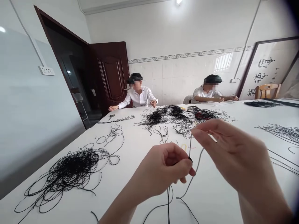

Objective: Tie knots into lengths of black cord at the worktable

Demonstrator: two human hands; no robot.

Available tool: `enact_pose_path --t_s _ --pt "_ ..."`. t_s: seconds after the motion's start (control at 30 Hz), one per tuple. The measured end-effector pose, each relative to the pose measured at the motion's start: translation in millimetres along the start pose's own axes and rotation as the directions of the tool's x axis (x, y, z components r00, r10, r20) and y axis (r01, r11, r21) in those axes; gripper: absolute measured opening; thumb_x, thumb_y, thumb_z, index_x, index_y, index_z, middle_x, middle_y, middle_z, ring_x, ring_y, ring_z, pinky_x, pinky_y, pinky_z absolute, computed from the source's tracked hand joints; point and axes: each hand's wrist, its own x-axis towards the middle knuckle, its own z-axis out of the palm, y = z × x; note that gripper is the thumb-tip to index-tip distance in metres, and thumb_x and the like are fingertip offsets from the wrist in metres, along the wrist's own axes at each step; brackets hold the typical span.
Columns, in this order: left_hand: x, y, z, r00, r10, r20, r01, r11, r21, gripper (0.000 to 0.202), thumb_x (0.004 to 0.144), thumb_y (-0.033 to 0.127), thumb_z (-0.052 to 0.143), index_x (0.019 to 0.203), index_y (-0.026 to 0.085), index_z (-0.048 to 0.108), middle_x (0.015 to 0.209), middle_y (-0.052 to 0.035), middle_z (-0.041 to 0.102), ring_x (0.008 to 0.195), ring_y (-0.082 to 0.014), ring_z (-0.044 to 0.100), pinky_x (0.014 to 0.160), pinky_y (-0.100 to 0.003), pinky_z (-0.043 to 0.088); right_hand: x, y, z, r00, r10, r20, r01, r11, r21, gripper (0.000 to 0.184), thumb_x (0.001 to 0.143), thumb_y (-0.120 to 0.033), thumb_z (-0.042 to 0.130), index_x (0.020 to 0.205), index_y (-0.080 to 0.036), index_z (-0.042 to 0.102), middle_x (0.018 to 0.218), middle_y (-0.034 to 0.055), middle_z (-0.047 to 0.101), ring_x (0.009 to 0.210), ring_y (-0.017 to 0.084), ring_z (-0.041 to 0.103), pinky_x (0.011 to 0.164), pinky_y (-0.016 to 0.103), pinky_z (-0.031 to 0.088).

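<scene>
Head view: my left hand (161, 166) was closed, pinching a black cord (168, 199) above the white table (130, 146). My right hand (231, 152) was open, fingers spread just beside the cord. A loose cord tangle (72, 165) lay left.

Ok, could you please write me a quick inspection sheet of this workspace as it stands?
surface: white table, with loose strands lying across it.
job's things: thin black cord, pinched in the left hand.
clutter: tangled black cord heap, a second tangle, scissors.
grippers: left hand pinching the cord; right hand open, its fingers spread near the cord.
cables: thin wire at a wall socket.
surroundings: seated co-worker, second seated co-worker, dark wooden door, framed calligraphy.
</scene>
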Motion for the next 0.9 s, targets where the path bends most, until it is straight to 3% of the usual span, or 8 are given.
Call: enact_pose_path --t_s 0.1,0.13,0.2,0.3,0.37,0.43,0.6,0.9 --pt "2 1 -1.9 0.997 0.071 -0.041 -0.072 0.997 -0.036 0.012 0.091 0.021 0.058 0.080 0.017 0.060 0.074 0.0015 0.070 0.062 -0.0066 0.057 0.061 -0.020 0.046 -4 -3 3 0.997 -0.016 -0.075 0.012 0.999 -0.051 0.021 0.086 -0.040 0.066 0.103 -0.028 0.062 0.095 0.0032 0.068 0.089 0.020 0.065 0.047 0.024 0.045" --pt "2 2 -2.5 0.993 0.099 -0.058 -0.103 0.993 -0.062 0.014 0.093 0.022 0.058 0.080 0.016 0.062 0.076 0.0009 0.069 0.065 -0.0068 0.058 0.063 -0.020 0.046 -5 -5 1 0.994 -0.043 -0.101 0.036 0.997 -0.066 0.023 0.086 -0.040 0.066 0.104 -0.028 0.061 0.096 0.0034 0.067 0.092 0.020 0.064 0.049 0.024 0.046" --pt "2 3 -2.9 0.985 0.151 -0.087 -0.161 0.978 -0.135 0.019 0.095 0.026 0.056 0.082 0.015 0.064 0.079 -0.0003 0.069 0.071 -0.0074 0.059 0.068 -0.019 0.047 -8 -11 -3 0.990 -0.110 -0.082 0.102 0.989 -0.104 0.011 0.088 -0.037 0.064 0.092 -0.027 0.060 0.083 0.0002 0.064 0.079 0.016 0.062 0.047 0.022 0.043" --pt "3 3 -1.4 0.972 0.203 -0.116 -0.226 0.944 -0.241 0.021 0.096 0.029 0.058 0.082 0.015 0.064 0.080 0.0000 0.066 0.078 -0.0091 0.061 0.074 -0.020 0.049 -11 -16 -10 0.983 -0.107 0.152 0.129 0.982 -0.141 0.025 0.092 -0.038 0.058 0.070 -0.025 0.057 0.065 -0.0036 0.056 0.057 0.010 0.052 0.041 0.019 0.039" --pt "3 2 0.1 0.966 0.226 -0.129 -0.254 0.925 -0.281 0.020 0.096 0.029 0.060 0.082 0.015 0.064 0.080 0.0004 0.065 0.080 -0.0106 0.063 0.077 -0.023 0.050 -12 -17 -10 0.949 -0.023 0.314 0.072 0.987 -0.143 0.031 0.093 -0.042 0.056 0.068 -0.025 0.058 0.067 -0.0028 0.057 0.056 0.010 0.051 0.039 0.020 0.038" --pt "3 1 1.1 0.959 0.243 -0.146 -0.277 0.913 -0.301 0.018 0.095 0.029 0.061 0.083 0.016 0.065 0.083 0.0004 0.065 0.081 -0.0120 0.064 0.080 -0.025 0.050 -13 -17 -6 0.930 0.028 0.367 0.031 0.987 -0.155 0.031 0.092 -0.043 0.056 0.067 -0.025 0.061 0.069 -0.0020 0.059 0.058 0.011 0.052 0.042 0.021 0.039" --pt "5 0 1.8 0.949 0.277 -0.154 -0.313 0.891 -0.329 0.018 0.095 0.029 0.061 0.081 0.018 0.065 0.079 -0.0001 0.066 0.078 -0.0127 0.065 0.077 -0.027 0.049 -14 -15 6 0.947 0.013 0.321 0.054 0.978 -0.200 0.019 0.090 -0.034 0.058 0.074 -0.026 0.066 0.070 -0.0035 0.056 0.060 0.010 0.051 0.052 0.022 0.041" --pt "4 1 3.9 0.944 0.234 -0.232 -0.303 0.892 -0.335 0.018 0.095 0.029 0.061 0.080 0.018 0.062 0.080 0.0019 0.062 0.072 -0.0094 0.056 0.074 -0.024 0.047 -18 -19 5 0.937 0.011 0.348 0.078 0.968 -0.239 0.028 0.092 -0.035 0.053 0.067 -0.023 0.054 0.070 -0.0022 0.055 0.060 0.012 0.051 0.053 0.025 0.039"
